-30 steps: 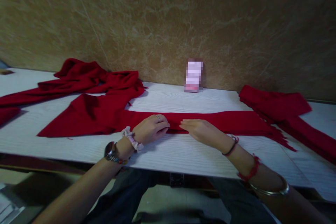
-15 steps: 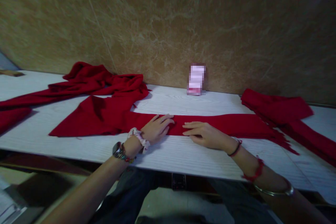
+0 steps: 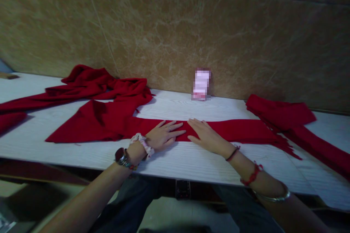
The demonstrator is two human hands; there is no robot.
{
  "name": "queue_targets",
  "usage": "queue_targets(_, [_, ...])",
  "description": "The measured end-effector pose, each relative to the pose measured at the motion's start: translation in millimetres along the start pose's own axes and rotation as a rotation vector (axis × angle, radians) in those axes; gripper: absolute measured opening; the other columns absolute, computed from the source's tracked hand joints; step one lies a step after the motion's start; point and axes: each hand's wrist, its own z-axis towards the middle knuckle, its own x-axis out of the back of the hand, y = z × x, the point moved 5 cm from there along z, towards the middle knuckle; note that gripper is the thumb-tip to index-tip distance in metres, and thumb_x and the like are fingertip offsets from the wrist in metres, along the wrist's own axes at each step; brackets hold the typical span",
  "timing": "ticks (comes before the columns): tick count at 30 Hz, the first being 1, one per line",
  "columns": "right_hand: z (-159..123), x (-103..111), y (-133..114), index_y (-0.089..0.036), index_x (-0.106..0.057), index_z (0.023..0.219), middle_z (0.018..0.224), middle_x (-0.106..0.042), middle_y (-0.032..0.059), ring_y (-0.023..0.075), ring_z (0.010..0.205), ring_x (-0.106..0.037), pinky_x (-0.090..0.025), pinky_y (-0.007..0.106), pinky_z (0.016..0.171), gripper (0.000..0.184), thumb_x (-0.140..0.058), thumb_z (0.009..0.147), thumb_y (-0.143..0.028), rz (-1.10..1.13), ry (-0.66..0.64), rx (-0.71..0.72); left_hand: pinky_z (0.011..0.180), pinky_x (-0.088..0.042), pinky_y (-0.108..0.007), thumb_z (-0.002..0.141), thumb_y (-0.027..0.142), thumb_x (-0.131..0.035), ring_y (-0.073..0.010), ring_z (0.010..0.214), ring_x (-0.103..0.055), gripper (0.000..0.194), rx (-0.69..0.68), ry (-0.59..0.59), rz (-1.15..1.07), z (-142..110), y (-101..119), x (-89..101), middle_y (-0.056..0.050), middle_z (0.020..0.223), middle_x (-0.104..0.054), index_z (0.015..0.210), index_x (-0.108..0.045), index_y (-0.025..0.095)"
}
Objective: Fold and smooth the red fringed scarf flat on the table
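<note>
A red fringed scarf (image 3: 240,130) lies across the table in front of me, its right part laid out as a flat, narrow band. Its left part spreads wider and comes to a point near the table's front. On the middle of the band rests my left hand (image 3: 164,134), open, with the fingers spread flat over the cloth. Just to its right, my right hand (image 3: 205,134) is open too, its fingers stretched out on the band. A small gap of red cloth shows between the two hands. Fringe hangs off the scarf's right end.
A crumpled heap of red cloth (image 3: 90,83) lies at the back left. Another folded red cloth (image 3: 284,111) sits at the right, touching the fringed end. A blurred-out upright phone-like object (image 3: 201,84) leans on the brown marbled wall (image 3: 175,32). The white table (image 3: 175,167) has a front edge near my legs.
My hands have gone from bent, gathered fingers to fingers spread flat on the band. My right hand has come closer to my left. The camera view has shifted slightly.
</note>
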Motion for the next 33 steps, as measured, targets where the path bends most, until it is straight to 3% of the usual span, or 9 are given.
queue_targets(5, [-3.6, -9.4, 0.9, -0.012, -0.030, 0.136, 0.142, -0.028, 0.0102, 0.0242, 0.131, -0.022, -0.021, 0.047, 0.105, 0.055, -0.028, 0.089, -0.042, -0.102, -0.131, -0.011, 0.102, -0.021, -0.051, 0.086, 0.028, -0.031, -0.0245, 0.131, -0.021, 0.046, 0.053, -0.003, 0.034, -0.8, -2.5, -0.2, 0.001, 0.143, -0.026, 0.132, -0.035, 0.033])
queue_targets(12, [-3.9, -2.7, 3.3, -0.016, -0.025, 0.138, 0.144, -0.023, 0.0092, 0.0229, 0.132, -0.016, -0.017, 0.050, 0.105, 0.056, -0.028, 0.089, -0.042, -0.127, -0.030, -0.038, 0.100, -0.023, -0.053, 0.088, 0.037, -0.030, -0.0270, 0.129, -0.025, 0.047, 0.223, 0.080, 0.063, -1.8, -8.9, 1.5, -0.002, 0.142, -0.028, 0.134, -0.033, 0.027])
queue_targets(17, [-4.8, -8.2, 4.1, -0.015, -0.030, 0.136, 0.142, -0.028, 0.0097, 0.0253, 0.130, -0.024, -0.021, 0.050, 0.103, 0.055, -0.027, 0.089, -0.043, -0.142, -0.125, -0.034, 0.101, -0.023, -0.052, 0.087, 0.041, -0.031, -0.0268, 0.129, -0.024, 0.052, 0.281, 0.081, 0.067, -4.1, -11.9, -0.2, -0.003, 0.141, -0.029, 0.136, -0.030, 0.024])
queue_targets(21, [-3.3, -5.0, 5.1, -0.015, -0.029, 0.137, 0.142, -0.028, 0.0093, 0.0235, 0.131, -0.023, -0.020, 0.049, 0.104, 0.054, -0.027, 0.089, -0.042, -0.128, -0.080, -0.048, 0.102, -0.021, -0.052, 0.086, 0.043, -0.032, -0.0279, 0.130, -0.023, 0.055, 0.325, 0.081, 0.066, -5.5, -13.4, 0.8, -0.004, 0.142, -0.027, 0.136, -0.030, 0.022])
queue_targets(25, [-0.7, 0.7, 2.6, -0.014, -0.025, 0.138, 0.144, -0.023, 0.0092, 0.0204, 0.132, -0.017, -0.016, 0.046, 0.106, 0.057, -0.028, 0.089, -0.043, -0.108, 0.010, -0.041, 0.102, -0.017, -0.055, 0.086, 0.043, -0.033, -0.0287, 0.132, -0.015, 0.056, 0.287, 0.122, 0.080, -5.1, -10.8, 3.7, -0.005, 0.145, -0.018, 0.137, -0.026, 0.021])
queue_targets(29, [-0.8, -6.2, -2.8, -0.015, -0.028, 0.137, 0.142, -0.027, 0.0093, 0.0230, 0.131, -0.023, -0.019, 0.048, 0.105, 0.056, -0.027, 0.089, -0.045, -0.109, -0.126, 0.012, 0.102, -0.017, -0.055, 0.087, 0.044, -0.030, -0.0280, 0.131, -0.019, 0.054, 0.236, 0.050, 0.071, -2.9, -8.5, 0.1, -0.003, 0.143, -0.023, 0.136, -0.028, 0.022])
queue_targets(33, [-5.5, -7.1, 3.6, -0.015, -0.028, 0.137, 0.144, -0.025, 0.0076, 0.0240, 0.131, -0.021, -0.019, 0.047, 0.105, 0.055, -0.025, 0.090, -0.043, -0.119, -0.164, -0.024, 0.101, -0.019, -0.055, 0.087, 0.046, -0.030, -0.0279, 0.131, -0.020, 0.056, 0.248, 0.028, 0.063, -2.3, -9.3, -0.2, -0.002, 0.143, -0.023, 0.137, -0.026, 0.022])
